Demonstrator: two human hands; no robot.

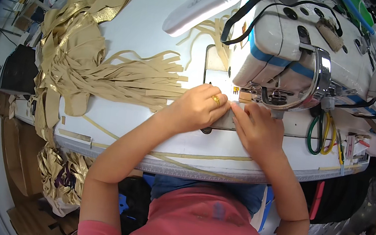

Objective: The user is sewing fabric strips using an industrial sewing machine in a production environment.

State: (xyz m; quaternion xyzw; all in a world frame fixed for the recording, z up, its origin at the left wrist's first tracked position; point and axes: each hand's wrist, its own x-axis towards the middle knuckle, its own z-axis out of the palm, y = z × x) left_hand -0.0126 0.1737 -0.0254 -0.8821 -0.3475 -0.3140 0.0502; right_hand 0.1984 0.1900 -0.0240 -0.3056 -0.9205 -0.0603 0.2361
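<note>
Just in front of the needle area of a white and blue sewing machine [277,43], my two hands come together. My left hand [199,107], with a gold ring on one finger, has its fingers curled closed. Fingertips pressed together, my right hand [259,128] lies close by on the machine's bed. What the fingers pinch is too small and hidden to make out. A small beige piece [245,96] shows under the machine head beyond my right fingers. To the left, a fan of beige fabric strips [144,84] reaches toward my left wrist.
Gold fabric [76,37] is heaped at the table's left, with more hanging below [62,176]. A white lamp [202,7] overhangs the back. Scissors with green and yellow handles [325,133] lie at right. A narrow strip [201,157] runs along the front edge.
</note>
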